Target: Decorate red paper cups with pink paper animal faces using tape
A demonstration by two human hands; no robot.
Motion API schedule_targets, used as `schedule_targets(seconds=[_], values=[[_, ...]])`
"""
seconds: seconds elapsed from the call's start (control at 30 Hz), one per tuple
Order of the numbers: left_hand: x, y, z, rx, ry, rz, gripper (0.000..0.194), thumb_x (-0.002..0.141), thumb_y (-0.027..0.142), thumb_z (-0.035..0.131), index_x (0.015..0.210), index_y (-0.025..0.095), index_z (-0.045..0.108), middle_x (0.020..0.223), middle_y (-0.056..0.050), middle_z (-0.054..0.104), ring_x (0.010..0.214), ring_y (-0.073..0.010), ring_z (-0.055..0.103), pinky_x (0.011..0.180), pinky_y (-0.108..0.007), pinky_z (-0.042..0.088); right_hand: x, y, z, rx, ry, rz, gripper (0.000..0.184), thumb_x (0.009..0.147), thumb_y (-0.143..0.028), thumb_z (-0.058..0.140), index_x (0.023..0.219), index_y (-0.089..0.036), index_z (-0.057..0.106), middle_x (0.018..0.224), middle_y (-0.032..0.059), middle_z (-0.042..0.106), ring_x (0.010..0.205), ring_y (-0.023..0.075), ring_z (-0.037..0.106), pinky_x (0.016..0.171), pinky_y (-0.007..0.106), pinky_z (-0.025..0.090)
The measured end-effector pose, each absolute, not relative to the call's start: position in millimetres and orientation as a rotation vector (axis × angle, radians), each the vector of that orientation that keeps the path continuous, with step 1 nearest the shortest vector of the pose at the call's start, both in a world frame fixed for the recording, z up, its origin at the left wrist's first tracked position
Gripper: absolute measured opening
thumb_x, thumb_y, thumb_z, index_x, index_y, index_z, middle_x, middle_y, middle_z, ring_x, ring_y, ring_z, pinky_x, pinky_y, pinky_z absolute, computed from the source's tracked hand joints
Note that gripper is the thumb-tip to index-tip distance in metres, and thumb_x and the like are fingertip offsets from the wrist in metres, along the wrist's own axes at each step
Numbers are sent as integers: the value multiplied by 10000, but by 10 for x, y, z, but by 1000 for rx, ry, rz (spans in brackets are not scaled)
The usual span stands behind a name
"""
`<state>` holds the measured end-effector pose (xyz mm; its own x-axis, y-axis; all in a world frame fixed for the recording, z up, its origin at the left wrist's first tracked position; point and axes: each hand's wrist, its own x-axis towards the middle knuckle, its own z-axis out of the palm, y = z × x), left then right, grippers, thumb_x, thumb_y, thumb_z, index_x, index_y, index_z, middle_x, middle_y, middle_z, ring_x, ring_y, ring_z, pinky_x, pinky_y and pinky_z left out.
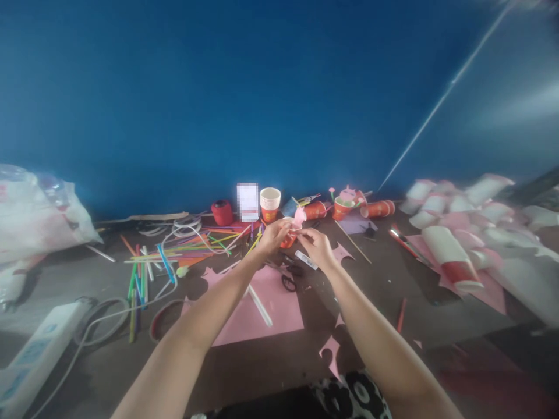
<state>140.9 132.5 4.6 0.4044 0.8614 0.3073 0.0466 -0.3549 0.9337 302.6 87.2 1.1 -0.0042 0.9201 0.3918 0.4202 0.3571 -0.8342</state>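
Power strip [39, 355] at near-L corner of table [379, 279]; L hand [275, 235], toward far edge, pinches pink paper pc [299, 216]; R hand [317, 244] right by it (can't tell if gripping); room betw. R forearm [369, 320] & red stick [401, 315].

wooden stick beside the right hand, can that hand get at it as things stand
Probably yes: the wooden stick lies uncovered just right of the right hand, with only a pink paper scrap near the way. That hand seems busy at the small pink piece, though.
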Motion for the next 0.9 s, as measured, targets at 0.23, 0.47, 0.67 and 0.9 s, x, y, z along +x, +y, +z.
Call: schedule_targets(seconds=[0.23, 0.47, 0.67, 0.9], values=[[1313, 1243, -17, 1682, 823, 1019, 476, 855, 534, 421, 942, 125, 649, 876, -80, 658, 797, -169, 604, 665, -244, 479, 2931, 1038, 15, -1307, -1517, 618, 205, 776, -333, 572, 843, -181, 693, 804, 50, 722, 710, 196, 663, 662, 290, 503], [1238, 1185, 64, 1762, 697, 986, 453, 869, 506, 410, 961, 161, 687, 972, -88, 642, 828, -162, 594, 674, -230, 463, 2891, 1052, -17, -1301, -1515, 654, 198, 735, -300, 596, 851, -165, 685, 810, 57, 723, 721, 199, 667, 659, 293, 513], [1289, 1147, 123, 1869, 667, 1016, 443, 890, 467, 390, 976, 155, 694, 934, -86, 649, 829, -164, 582, 739, -250, 448, 2935, 990, 24, -1256, -1593, 655, 200, 770, -261, 544, 867, -177, 698, 879, 57, 727, 811, 205, 671, 733, 311, 516], [1401, 1136, 70, 1799, 798, 1027, 443, 888, 459, 382, 975, 161, 697, 815, -47, 663, 719, -145, 575, 692, -240, 441, 3024, 903, 21, -1262, -1641, 493, 264, 793, -178, 458, 960, -173, 663, 936, 72, 703, 832, 189, 653, 774, 319, 507]])
